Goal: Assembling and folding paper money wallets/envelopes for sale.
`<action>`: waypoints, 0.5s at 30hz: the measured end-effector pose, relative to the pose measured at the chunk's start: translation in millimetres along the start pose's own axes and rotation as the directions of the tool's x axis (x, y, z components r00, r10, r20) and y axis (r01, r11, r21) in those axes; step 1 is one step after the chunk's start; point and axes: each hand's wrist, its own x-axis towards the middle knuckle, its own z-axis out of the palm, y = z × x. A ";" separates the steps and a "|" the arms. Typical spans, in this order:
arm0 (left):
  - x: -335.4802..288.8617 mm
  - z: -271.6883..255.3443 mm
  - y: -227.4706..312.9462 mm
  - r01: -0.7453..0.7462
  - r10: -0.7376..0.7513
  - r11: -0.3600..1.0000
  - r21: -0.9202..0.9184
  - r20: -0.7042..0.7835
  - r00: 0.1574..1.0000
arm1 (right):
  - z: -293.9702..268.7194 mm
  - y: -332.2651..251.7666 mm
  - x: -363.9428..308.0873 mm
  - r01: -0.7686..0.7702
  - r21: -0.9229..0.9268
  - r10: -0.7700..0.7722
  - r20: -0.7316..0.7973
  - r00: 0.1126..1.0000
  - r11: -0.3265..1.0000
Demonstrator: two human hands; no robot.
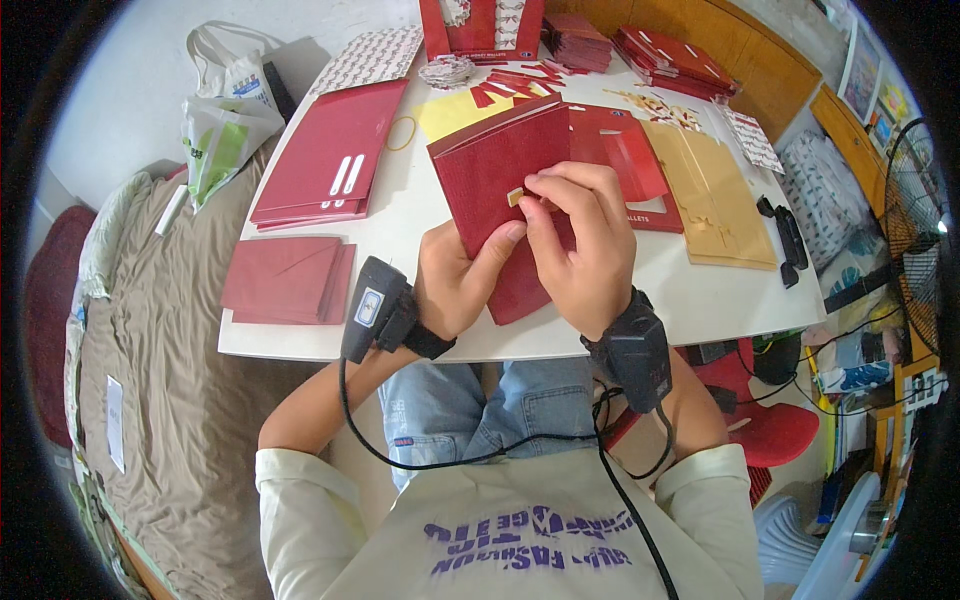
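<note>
A dark red paper wallet (495, 160) is held up, tilted, over the near middle of the table. My left hand (455, 280) is closed on its lower left edge, with the thumb on the front face. On that face sits a small gold-and-white tab (516, 196). My right hand (580, 235) pinches thumb and forefinger together at this tab; its other fingers curl behind. Underneath and to the right lies a flat red wallet packing card (655, 210) with a cut-out window. Black wrist devices with cables are strapped to both wrists.
On the white table (285, 340), stacked red folders (330, 150) and red envelopes (285, 280) lie left. Gold envelopes (705, 200) and a black clip-like object (785, 240) lie right. Farther back are a yellow sheet (450, 115), red strips (500, 88) and red stacks (675, 62).
</note>
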 end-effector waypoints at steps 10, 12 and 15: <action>0.5 -1.0 -2.1 -0.060 0.060 0.998 0.001 -0.036 0.998 | -8.6 -6.5 8.5 -0.019 -0.064 0.029 0.156 0.987 0.998; 0.0 -0.8 -1.1 -0.060 0.060 0.998 0.008 -0.035 0.998 | -10.1 -7.5 9.7 0.018 -0.088 -0.003 0.162 0.987 0.996; 0.2 -0.2 2.1 -0.075 0.075 0.997 0.028 -0.028 0.997 | -12.1 -8.3 12.0 0.093 -0.136 -0.069 0.168 0.983 0.986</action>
